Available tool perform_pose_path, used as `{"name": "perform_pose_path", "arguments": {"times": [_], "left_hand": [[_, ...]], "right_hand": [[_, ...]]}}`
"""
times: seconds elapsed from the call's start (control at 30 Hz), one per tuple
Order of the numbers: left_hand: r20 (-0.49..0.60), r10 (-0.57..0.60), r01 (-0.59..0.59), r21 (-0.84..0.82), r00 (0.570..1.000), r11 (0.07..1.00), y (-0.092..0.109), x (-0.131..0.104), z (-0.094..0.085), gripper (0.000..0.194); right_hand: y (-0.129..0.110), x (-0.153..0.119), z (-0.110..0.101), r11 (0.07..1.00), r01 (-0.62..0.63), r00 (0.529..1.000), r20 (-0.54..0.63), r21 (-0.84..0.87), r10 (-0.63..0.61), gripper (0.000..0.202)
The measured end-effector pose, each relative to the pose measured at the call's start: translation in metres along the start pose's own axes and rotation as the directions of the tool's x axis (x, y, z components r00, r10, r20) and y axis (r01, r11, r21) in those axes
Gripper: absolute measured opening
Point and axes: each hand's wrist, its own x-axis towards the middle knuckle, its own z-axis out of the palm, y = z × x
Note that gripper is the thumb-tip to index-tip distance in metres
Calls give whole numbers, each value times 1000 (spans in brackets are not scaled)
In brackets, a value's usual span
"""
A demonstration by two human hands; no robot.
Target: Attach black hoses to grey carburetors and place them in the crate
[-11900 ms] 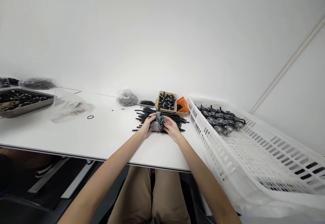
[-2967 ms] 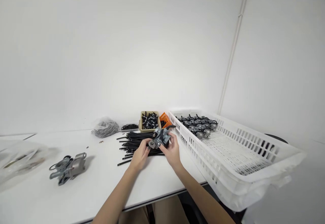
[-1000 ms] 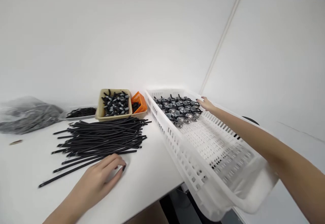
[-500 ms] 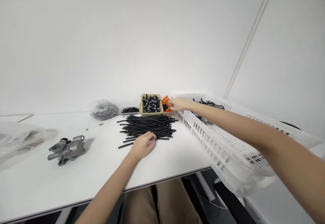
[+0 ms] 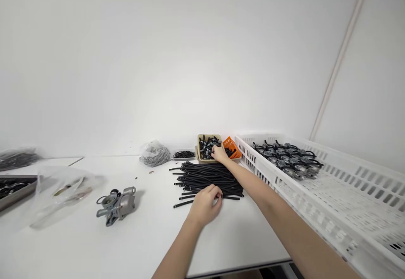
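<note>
My left hand [image 5: 205, 204] rests at the near edge of a pile of thin black tubes [image 5: 209, 176], fingers curled on one tube. My right hand [image 5: 219, 153] reaches far forward into a beige tray [image 5: 200, 144] of small black and grey fittings; its fingertips are among the parts and whether it holds one is hidden. A small orange basket [image 5: 231, 147] stands just right of that tray. A grey metal assembly [image 5: 116, 204] lies alone on the white table [image 5: 152, 237] to the left.
A large white slotted crate [image 5: 341, 194] at the right holds several grey assemblies [image 5: 289, 157] in its far end. A bag of rings [image 5: 155, 154] and a dark flat tray [image 5: 183, 155] sit at the back. A clear bag [image 5: 63, 190] and metal tray [image 5: 14, 188] lie at the left.
My right hand left the white crate, where it put down the assembly, and swung left into the beige tray. My left hand stayed at the tube pile.
</note>
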Motion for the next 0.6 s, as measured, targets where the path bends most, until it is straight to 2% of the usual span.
{"name": "perform_pose_path", "arguments": {"times": [0.07,0.13,0.2,0.27,0.33,0.43,0.53,0.6], "left_hand": [[2,3,-3,0,1000,1000,1,0,-1,17],[-4,-2,2,-1,1000,1000,3,0,-2,16],[-13,-7,7,2,1000,1000,5,0,-4,16],[-17,-5,5,3,1000,1000,6,0,-5,16],[-17,-10,10,-4,1000,1000,6,0,-6,15],[-14,-27,27,-11,1000,1000,2,-1,-7,15],[-4,-45,45,6,999,999,-2,-2,-8,15],[-13,-61,62,21,998,998,-2,-2,-10,15]], "right_hand": [[10,0,3,999,-44,998,-40,24,45,19],[19,-8,2,994,-56,988,-141,98,70,19],[27,-25,-2,972,-3,952,-295,236,75,23],[33,-50,-7,935,70,918,-389,349,77,25],[39,-77,-12,911,94,926,-372,401,69,28],[49,-111,-19,909,47,965,-254,415,66,31],[60,-127,-20,909,-42,973,-191,414,132,31],[64,-130,-18,911,-56,980,-154,408,129,29]]}}
